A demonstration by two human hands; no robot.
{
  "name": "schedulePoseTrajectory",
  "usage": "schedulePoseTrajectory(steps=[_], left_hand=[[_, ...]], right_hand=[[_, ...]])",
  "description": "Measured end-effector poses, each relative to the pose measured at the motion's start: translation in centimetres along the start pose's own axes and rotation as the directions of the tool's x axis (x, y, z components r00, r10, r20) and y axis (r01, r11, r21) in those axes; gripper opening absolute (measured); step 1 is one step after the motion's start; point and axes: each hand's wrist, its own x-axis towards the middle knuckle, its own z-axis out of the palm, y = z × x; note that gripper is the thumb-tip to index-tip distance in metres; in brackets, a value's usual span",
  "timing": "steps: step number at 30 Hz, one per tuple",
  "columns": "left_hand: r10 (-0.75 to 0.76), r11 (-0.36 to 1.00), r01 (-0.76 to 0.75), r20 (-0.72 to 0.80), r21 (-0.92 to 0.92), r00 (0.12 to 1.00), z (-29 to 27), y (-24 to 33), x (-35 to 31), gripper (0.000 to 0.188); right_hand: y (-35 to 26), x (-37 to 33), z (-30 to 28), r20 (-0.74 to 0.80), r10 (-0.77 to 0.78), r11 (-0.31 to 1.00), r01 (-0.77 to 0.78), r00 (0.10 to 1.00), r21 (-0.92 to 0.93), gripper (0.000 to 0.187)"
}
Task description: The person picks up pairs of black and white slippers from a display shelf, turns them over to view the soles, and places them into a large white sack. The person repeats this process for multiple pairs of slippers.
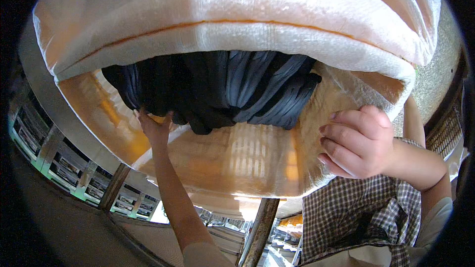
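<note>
"White, woven plastic makes the big sack with orange stripes (232, 0). In the head view, its mouth is wide open."

"What's inside it?"

"A fat black-and-blue bundle of folded cloth (267, 89). It sits in the mouth of the sack, just under the top rim."

"Where's the bare left hand (157, 127)?"

"It reaches into the sack. Its thumb and fingers are spread apart, and the tips are right at the bundle's lower left edge."

"And the bare right hand (358, 141)?"

"That one is by the sack's right rim, near the bundle but not touching it. Its fingers are curled in. I can't tell if they pinch the sack, because the hand hides that spot."

"What else is there?"

"A brown-and-white checked cloth garment (341, 212) is below the right hand. A rusty brown pole (260, 230) shows under the sack. Far off on the left are dark racks with green edges (74, 173)."
</note>
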Motion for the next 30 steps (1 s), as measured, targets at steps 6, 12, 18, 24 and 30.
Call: schedulePoseTrajectory(steps=[6,12,18,24,30], left_hand=[[-0.342,0.938,0.346,-0.09,0.03,0.935,1.3,2.7,3.4,0.092],[-0.301,0.951,0.299,0.007,0.08,0.954,-6.3,10.2,2.6,0.084],[0.257,0.906,-0.241,-0.002,-0.347,0.967,-16.2,32.8,-14.2,0.064],[0.655,0.348,-0.569,-0.241,-0.745,0.717,-43.1,42.3,-25.6,0.061],[-0.039,0.115,-0.758,-0.765,-0.642,0.643,-57.9,34.0,-22.4,0.063]], right_hand=[[-0.2,-1.5,1.2,-0.149,0.011,0.997,0.001,0.989,0.08,0.014],[-0.6,-0.5,-0.8,-0.085,-0.03,0.959,0.053,0.996,0.278,0.014],[-3.0,-6.4,-13.8,0.184,-0.078,0.944,0.013,0.98,0.33,0.014],[-8.2,-13.3,-27.6,0.461,0.177,0.959,-0.258,0.869,0.117,0.013],[-8.2,-17.4,-36.2,0.45,0.477,0.853,-0.521,0.755,-0.029,0.014]])
